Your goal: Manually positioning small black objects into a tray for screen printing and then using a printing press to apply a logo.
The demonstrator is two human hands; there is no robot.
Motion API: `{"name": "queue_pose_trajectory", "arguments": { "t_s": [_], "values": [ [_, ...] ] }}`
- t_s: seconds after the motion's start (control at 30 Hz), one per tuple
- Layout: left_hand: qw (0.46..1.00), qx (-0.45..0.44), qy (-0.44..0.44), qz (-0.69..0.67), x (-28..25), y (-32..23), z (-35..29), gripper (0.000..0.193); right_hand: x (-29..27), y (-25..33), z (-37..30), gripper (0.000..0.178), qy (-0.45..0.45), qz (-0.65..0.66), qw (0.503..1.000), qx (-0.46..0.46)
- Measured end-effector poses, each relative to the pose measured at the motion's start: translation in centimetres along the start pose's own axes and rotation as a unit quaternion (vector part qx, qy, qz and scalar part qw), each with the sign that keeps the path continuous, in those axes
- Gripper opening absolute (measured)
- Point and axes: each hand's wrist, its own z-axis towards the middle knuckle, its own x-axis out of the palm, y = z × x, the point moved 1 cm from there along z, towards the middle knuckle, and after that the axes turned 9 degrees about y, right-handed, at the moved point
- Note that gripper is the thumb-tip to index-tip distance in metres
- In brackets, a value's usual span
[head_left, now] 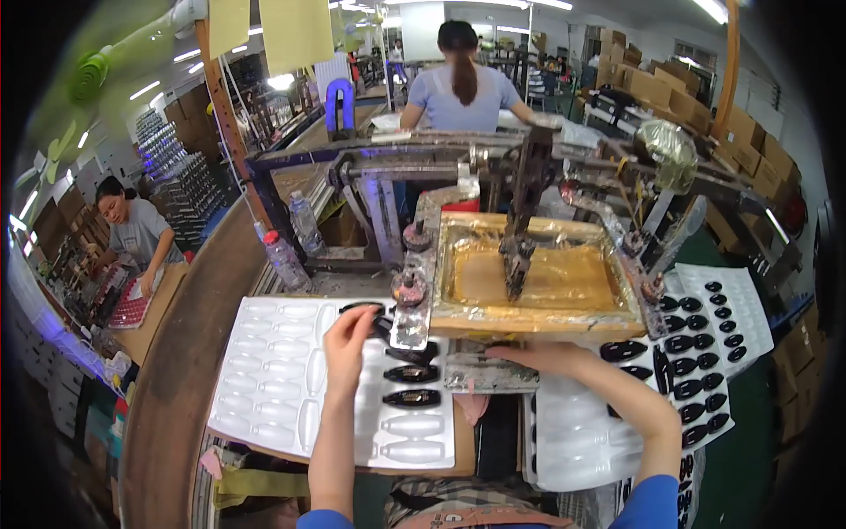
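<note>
My left hand (349,339) is raised over the left white tray (264,423), its fingertips pinched at a glossy black oval piece (377,309). Several similar black pieces with small light markings, such as this black piece (412,398), lie in that tray's right-hand column. My right hand (551,356) reaches in below a wooden-framed printing screen (546,323), fingers stretched out along a worn metal fixture (491,379). The frame's shadow partly obscures what lies under those fingers. To the right, a second white tray (573,450) sits beneath my right forearm.
More trays of black pieces (696,363) lie at the right. A metal press arm (518,256) stands over the screen. Two plastic bottles, one a red-capped bottle (284,263), stand at left. A co-worker (463,84) sits ahead; another person (137,234) works at far left.
</note>
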Motion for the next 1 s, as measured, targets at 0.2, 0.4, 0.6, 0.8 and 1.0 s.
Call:
{"name": "queue_pose_trajectory", "arguments": {
  "t_s": [0.2,0.4,0.6,0.8,1.0],
  "values": [
    [0.991,-0.083,-0.109,0.015,-2.6,3.1,-10.5,0.012,0.1,0.4,0.1,0.056,-0.028,-0.164,0.985,-0.054],
    [0.978,-0.111,-0.175,0.02,0.5,7.4,-14.5,0.012,-1.2,0.1,-6.6,0.053,-0.124,-0.173,0.976,0.051],
    [0.961,-0.117,-0.191,0.163,0.9,7.0,-16.3,0.012,1.1,-0.5,-14.4,0.062,-0.194,-0.266,0.937,0.119],
    [0.91,-0.017,-0.074,0.409,0.1,6.3,-15.8,0.009,1.1,-2.8,-19.2,0.057,-0.132,-0.323,0.911,0.221],
    [0.929,0.07,-0.074,0.356,0.0,2.6,-10.8,0.016,-0.8,-2.0,-19.3,0.045,-0.179,-0.38,0.888,0.187]
  ]
}}
